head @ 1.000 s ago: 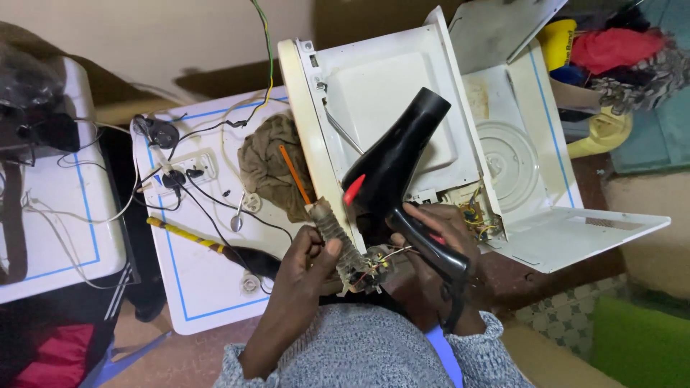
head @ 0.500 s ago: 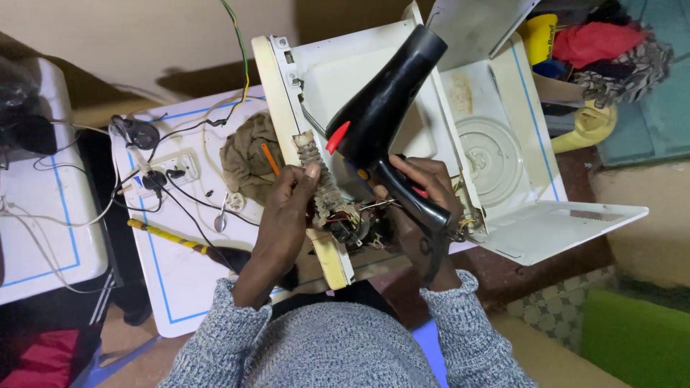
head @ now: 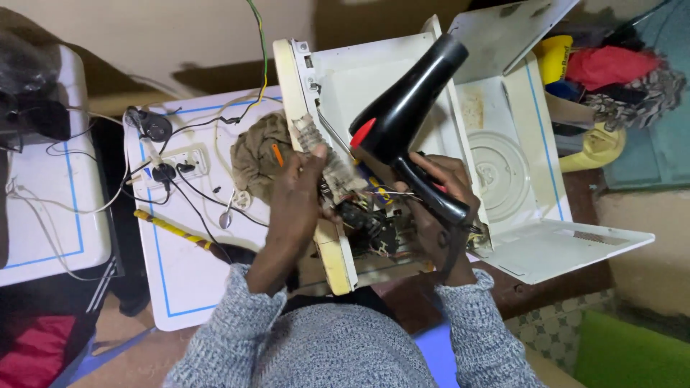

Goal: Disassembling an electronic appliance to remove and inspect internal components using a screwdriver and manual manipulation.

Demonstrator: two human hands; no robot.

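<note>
- A person's right hand (head: pixel 438 188) is wrapped around the handle of a black hair dryer (head: pixel 402 115), fingers clamped shut on the grip — the barrel angles up and away from the knuckles, its red switch facing the camera.
- The left hand (head: pixel 305 183) pinches a small brush-like tool (head: pixel 316 144) with thumb and fingertips closed on it, the bristled end just beyond the fingertips, against the edge of an opened white microwave oven (head: pixel 503 129).
- Just below both sets of fingers sits the exposed nest of dark components and wiring (head: pixel 374 230) — close enough that a slip of either hand could snag a loose lead or bend a part; that is a judgement, not something seen.
- The dryer's cord (head: pixel 453 251) hangs from the handle past the right wrist and could catch on the casing's sharp sheet-metal edge.
- Left of the left fingers lie a brown rag (head: pixel 255 151), a yellow-handled screwdriver (head: pixel 172 230) and a power strip (head: pixel 176 162) with tangled cables — little free room on that side.
- Beyond the right fingers, the turntable plate (head: pixel 503 172) and the swung-open door (head: pixel 568 248) bound the space; the clearest room is upward.
</note>
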